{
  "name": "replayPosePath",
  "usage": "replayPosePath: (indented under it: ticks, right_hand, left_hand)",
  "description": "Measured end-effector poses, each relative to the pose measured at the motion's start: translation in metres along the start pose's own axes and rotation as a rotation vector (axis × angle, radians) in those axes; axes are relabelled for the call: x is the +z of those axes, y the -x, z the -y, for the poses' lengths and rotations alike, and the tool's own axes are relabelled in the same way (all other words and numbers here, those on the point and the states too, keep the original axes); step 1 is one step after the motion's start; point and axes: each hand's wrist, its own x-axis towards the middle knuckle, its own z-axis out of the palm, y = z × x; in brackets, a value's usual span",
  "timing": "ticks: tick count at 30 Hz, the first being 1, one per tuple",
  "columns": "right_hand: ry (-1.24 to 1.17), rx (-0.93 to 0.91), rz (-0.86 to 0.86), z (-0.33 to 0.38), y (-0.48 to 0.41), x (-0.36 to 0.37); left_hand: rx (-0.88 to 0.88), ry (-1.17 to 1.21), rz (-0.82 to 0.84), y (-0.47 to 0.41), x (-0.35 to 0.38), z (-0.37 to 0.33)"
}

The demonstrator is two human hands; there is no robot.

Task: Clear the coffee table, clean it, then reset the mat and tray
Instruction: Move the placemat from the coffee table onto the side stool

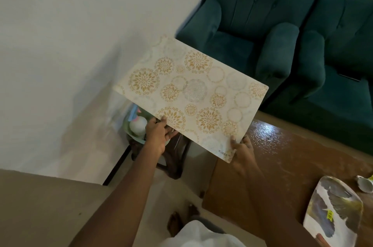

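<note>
Both hands grip the near long edge of the rectangular cream mat (191, 95), which is printed with gold and grey floral circles.

1. Left hand (159, 135): the thumb lies on the printed face at the near left corner and the fingers curl beneath the mat.
2. Right hand (242, 149): the thumb presses the top face at the near right corner, beside the printed word "KUBER". The remaining fingers are under the mat and mostly hidden.
3. The two hands are set apart along the same edge.

The mat is held in the air, roughly flat, with its far edge tilted away toward the wall. It does not lie on the glossy brown wooden desk (282, 158). In this view the mat covers the desk's left end and the floor space beside it.

An oval tray with a bird print (333, 212) rests on the desk near its right side. A white ceramic cup (364, 184) lies tipped just beyond the tray.

Below the mat, a dark stool (177, 158) carries a clear plastic bag (133, 121) of pale items. Two teal upholstered armchairs (252, 24) stand behind the desk.
</note>
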Motion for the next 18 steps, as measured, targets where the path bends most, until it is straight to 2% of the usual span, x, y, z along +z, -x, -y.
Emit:
replayPosePath:
  ticks: [5, 12, 15, 18]
  right_hand:
    - [0.16, 0.011, 0.065, 0.005, -0.035, 0.026]
    - [0.252, -0.015, -0.089, 0.0, -0.109, 0.069]
    - [0.348, -0.025, -0.128, 0.003, -0.135, 0.08]
    - [0.393, -0.033, -0.12, 0.011, -0.157, 0.09]
  left_hand:
    - [0.001, 0.0, -0.015, -0.029, -0.011, -0.024]
    - [-0.042, -0.074, -0.031, -0.091, -0.004, -0.04]
    - [-0.136, -0.279, -0.083, -0.111, -0.004, -0.048]
    - [-0.254, -0.526, -0.042, -0.126, -0.009, -0.062]
